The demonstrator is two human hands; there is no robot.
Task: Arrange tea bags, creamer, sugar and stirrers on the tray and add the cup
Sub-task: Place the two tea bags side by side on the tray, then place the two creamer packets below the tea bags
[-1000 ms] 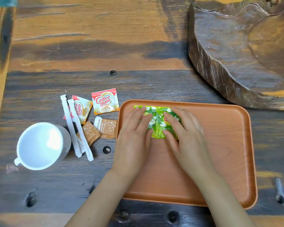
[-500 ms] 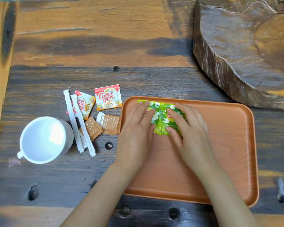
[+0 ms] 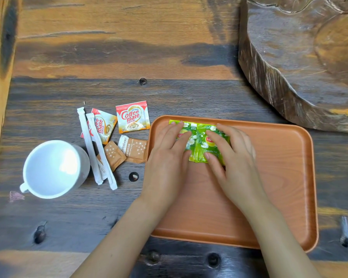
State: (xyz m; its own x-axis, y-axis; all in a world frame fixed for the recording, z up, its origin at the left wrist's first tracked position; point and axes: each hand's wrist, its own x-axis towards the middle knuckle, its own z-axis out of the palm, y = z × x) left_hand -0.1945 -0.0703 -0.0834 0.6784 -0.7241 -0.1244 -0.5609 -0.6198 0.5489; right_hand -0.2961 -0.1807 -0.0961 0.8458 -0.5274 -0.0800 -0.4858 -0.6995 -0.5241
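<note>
Two green tea bags lie side by side in the far left corner of the orange tray (image 3: 279, 177): the left tea bag (image 3: 191, 135) and the right tea bag (image 3: 201, 146). My left hand (image 3: 167, 163) presses flat on the left one and my right hand (image 3: 235, 161) on the right one, fingers covering much of both. On the table left of the tray lie two Coffee mate creamer sachets (image 3: 133, 117) (image 3: 106, 126), two brown sugar sachets (image 3: 136, 150) (image 3: 113, 154) and two white wrapped stirrers (image 3: 88, 145) (image 3: 101, 151). A white cup (image 3: 52, 169) stands upright at the far left.
A thick, rough-edged wooden slab (image 3: 299, 57) rises at the back right, close to the tray's far right corner. The dark plank table (image 3: 169, 93) has knots and holes. The right and near parts of the tray hold nothing.
Both hands have nudged the tea bags slightly toward the tray's far edge. The view has shifted a little; the items on the table have not moved.
</note>
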